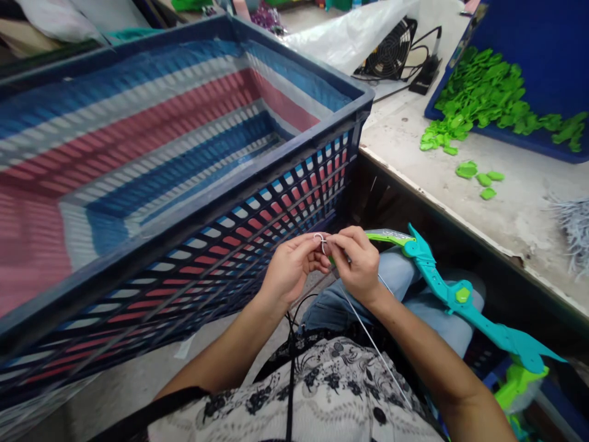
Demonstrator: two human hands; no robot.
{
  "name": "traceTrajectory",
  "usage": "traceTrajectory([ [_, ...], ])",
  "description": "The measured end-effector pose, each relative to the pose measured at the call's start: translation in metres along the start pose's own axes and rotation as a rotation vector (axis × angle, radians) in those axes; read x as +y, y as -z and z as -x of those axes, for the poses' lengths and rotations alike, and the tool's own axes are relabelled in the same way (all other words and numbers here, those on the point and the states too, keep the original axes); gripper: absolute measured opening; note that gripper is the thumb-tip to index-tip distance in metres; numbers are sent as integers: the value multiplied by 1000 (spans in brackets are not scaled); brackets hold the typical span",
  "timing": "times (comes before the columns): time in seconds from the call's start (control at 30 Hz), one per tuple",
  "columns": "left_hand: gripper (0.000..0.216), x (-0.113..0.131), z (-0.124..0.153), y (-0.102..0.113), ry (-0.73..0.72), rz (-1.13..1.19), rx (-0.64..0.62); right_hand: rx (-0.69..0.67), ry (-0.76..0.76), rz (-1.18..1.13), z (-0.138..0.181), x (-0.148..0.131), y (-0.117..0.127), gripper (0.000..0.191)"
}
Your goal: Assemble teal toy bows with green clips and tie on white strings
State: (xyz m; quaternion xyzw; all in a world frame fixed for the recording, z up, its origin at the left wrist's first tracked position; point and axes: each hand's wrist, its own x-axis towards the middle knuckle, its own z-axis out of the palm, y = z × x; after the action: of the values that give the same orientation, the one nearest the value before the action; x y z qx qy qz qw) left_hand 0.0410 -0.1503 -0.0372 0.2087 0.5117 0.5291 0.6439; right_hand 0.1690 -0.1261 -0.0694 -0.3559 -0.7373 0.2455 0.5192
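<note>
My left hand (pixel 293 265) pinches one side of a small loop in a white cord (pixel 319 237). Close against it, my right hand (pixel 356 261) grips the cord at the other side of the loop. From my hands the cord runs down over my lap towards the lower right. A teal and green plastic toy bow (pixel 442 285) lies across my knees. Its green end passes behind my right hand, so I cannot tell whether that hand touches it.
On my left stands a large dark blue basket (pixel 193 209) with a striped liner. At right, a worktable (pixel 405 138) carries a blue bin (pixel 529 138), green plastic pieces (pixel 488 92), a black fan (pixel 391 49) and a bundle of grey strings (pixel 575 230).
</note>
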Motion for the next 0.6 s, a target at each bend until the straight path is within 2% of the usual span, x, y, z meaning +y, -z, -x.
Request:
traceTrajectory([
  [0.1,34,-4,-2,-1,-22,0,74,-79,78,10,4,-1,1,17],
  [0.17,34,-5,-3,0,-48,-16,87,-75,68,-10,5,-1,1,16],
  [0.3,34,-2,-2,3,-64,-111,5,37,-57,-27,4,1,0,14],
  [0.37,34,0,-1,5,-57,-159,-44,51,-80,-63,2,3,0,15],
  [0.47,34,1,-1,5,-58,-188,-65,-17,-68,-153,-1,7,1,20],
  [0.6,33,-1,-2,0,-75,-176,-10,-111,-102,-161,-2,7,4,27],
])
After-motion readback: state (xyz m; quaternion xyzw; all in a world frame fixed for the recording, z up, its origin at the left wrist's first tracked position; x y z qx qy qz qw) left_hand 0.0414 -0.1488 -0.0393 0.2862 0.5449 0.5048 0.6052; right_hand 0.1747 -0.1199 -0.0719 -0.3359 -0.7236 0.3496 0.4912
